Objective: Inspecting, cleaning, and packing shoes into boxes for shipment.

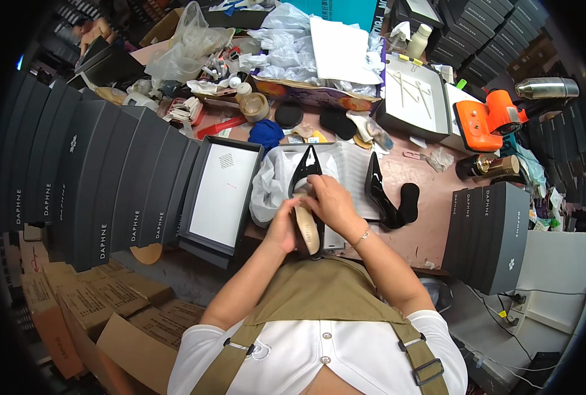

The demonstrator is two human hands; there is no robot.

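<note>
From where I stand, the left hand (281,226) grips a black shoe (308,229) at the counter's (426,245) six o'clock edge; the right hand (335,205) bunches its fingers narrow at the opening, their pinch hidden. Interior work, I'd judge, next needing a steady hold.
</note>
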